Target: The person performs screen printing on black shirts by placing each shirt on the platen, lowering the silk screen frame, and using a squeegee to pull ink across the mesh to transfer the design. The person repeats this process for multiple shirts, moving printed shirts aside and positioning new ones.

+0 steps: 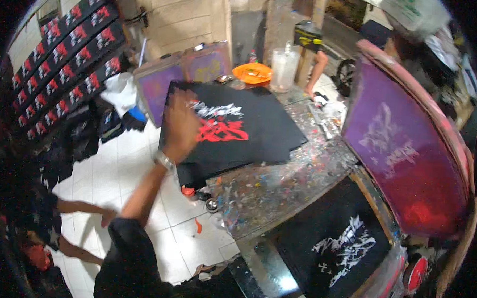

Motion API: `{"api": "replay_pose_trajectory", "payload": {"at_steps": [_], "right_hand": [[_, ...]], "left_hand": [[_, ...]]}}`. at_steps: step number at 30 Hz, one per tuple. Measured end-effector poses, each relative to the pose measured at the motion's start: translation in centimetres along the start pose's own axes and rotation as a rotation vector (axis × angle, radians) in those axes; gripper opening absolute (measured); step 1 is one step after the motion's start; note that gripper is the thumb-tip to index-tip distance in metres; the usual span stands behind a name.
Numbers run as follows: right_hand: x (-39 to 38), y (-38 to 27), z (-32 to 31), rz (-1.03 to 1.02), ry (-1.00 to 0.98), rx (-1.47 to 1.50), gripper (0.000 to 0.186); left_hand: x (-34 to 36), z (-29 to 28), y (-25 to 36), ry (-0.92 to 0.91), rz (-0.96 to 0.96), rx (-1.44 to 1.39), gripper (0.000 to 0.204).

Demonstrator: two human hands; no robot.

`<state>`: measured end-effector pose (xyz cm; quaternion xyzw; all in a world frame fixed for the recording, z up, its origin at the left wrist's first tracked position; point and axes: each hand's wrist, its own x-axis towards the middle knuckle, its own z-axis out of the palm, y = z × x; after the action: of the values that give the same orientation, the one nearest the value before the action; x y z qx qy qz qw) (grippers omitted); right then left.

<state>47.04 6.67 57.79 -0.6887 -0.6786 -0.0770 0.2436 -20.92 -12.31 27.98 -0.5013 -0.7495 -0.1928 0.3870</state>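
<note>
My left hand [182, 126], blurred by motion, is over the left part of a stack of black fabric pieces [272, 118]. Its fingers look stretched out, and I see nothing held in them. A bracelet [165, 160] circles the wrist. White and red lettering [223, 128] covers the top piece beside the hand. My right hand is out of view. At the lower right, another black piece [303, 258] with a white print lies on a platen. A purple and red printing screen [388, 139] stands tilted up behind that piece.
The paint-stained table [258, 190] bears an orange dish [252, 73] and a cloudy plastic jug [284, 70]. Printed black pieces [75, 54] lie in rows on the left. A person's limbs [84, 209] show at lower left; another bare limb [318, 70] is behind the table.
</note>
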Motion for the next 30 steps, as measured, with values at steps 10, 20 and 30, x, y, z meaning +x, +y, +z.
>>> {"api": "replay_pose_trajectory", "payload": {"at_steps": [10,20,30], "right_hand": [[-2.9,-5.3,2.3,-0.134,0.021,-0.071,0.087],[-3.6,-3.7,0.3,-0.037,-0.006,-0.051,0.079],[-2.1,-3.6,0.2,-0.012,-0.054,-0.082,0.074]], "left_hand": [[-24.9,-17.8,52.7,-0.416,1.147,-1.618,0.07],[-13.0,-2.8,33.8,-0.613,0.851,-0.898,0.073],[-12.8,0.1,34.1,-0.774,0.972,-0.788,0.079]]}}
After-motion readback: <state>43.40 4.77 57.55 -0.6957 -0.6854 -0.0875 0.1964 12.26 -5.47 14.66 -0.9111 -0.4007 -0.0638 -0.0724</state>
